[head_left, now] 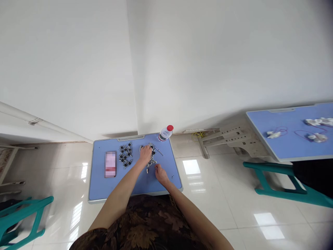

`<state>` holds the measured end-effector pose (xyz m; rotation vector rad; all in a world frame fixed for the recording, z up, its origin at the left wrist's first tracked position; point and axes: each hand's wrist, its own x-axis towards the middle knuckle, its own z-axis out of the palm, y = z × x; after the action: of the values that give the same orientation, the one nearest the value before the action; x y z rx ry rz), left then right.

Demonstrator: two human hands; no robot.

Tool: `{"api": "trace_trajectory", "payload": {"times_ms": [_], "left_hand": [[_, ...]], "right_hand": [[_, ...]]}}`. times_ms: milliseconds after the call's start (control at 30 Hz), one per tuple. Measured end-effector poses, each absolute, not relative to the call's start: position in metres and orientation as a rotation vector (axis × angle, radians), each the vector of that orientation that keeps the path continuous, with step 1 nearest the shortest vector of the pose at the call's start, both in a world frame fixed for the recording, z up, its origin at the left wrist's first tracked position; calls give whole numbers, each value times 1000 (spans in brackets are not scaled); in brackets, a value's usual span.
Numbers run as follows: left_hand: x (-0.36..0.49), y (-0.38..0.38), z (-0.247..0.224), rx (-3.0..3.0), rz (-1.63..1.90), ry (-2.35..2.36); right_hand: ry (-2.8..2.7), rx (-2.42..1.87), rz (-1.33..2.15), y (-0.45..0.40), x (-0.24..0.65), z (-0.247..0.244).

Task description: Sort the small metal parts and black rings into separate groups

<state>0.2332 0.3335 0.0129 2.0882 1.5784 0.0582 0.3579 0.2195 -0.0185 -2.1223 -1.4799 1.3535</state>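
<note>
On a small blue table (99, 191), my left hand (146, 152) is over a pile of small metal parts with black round centres (151, 160). Its fingers are bent and close together; what they grip, if anything, is hidden. Just right of the pile's near end, my right hand (161, 174) is closed in a pinch near the tabletop, around something too small to make out. A second group of the same metal parts (125, 154) lies left of my left hand. Beyond the pile rests a thin, pen-like tool (159, 152).
A phone (110, 164) lies at the table's left. A clear bottle with a red cap (165, 133) stands at the far right corner, near the wall. Another blue table (286, 139) holds white pieces and pink string. Green stools (275, 169) stand on both sides.
</note>
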Motion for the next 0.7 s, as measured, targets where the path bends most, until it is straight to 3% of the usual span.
{"api": "trace_trajectory", "payload": {"times_ms": [400,700], "left_hand": [[188,310,30,1625,429,1586],[122,284,38,1832,-15,1980]], "right_hand": [[-1690,-2160,1356,220,359,-17],[-1811,-2216,1325,220,360,-21]]}}
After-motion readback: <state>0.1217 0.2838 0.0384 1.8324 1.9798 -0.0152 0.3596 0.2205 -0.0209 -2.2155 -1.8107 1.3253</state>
